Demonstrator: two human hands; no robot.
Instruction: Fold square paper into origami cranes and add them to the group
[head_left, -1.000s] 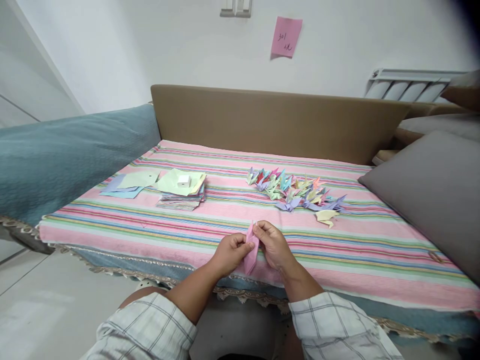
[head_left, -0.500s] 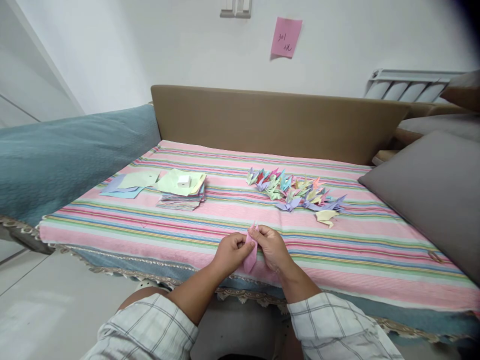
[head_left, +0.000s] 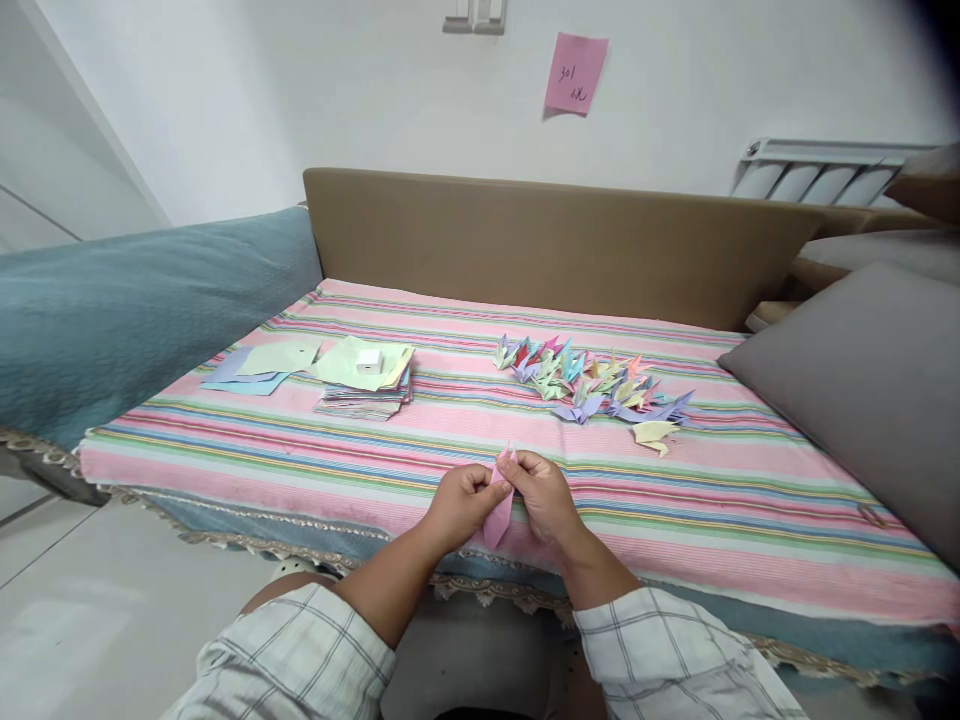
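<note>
Between my two hands is a piece of folded pink paper (head_left: 497, 522), narrow and pointed, held over the front part of the striped cloth. My left hand (head_left: 466, 507) pinches it from the left side, thumb on top. From the right, my right hand (head_left: 546, 497) grips its upper part between thumb and fingers. Two thin points of the paper stick up past the fingertips; the middle is covered by my thumbs. Beyond my hands, to the right, lies a cluster of several folded paper cranes (head_left: 577, 405) in many colours, with a pale yellow crane (head_left: 655, 435) nearest me.
A stack of paper sheets (head_left: 367, 400) sits at left with a small white box (head_left: 369, 361) on top. Loose sheets (head_left: 247, 380) lie beside it. A grey cushion (head_left: 862, 390) borders the right, a blue armrest (head_left: 165, 300) the left, a brown backrest (head_left: 555, 245) the back.
The lower end of the pink paper has shifted slightly to the left. Both hands keep their grip in nearly the same place.
</note>
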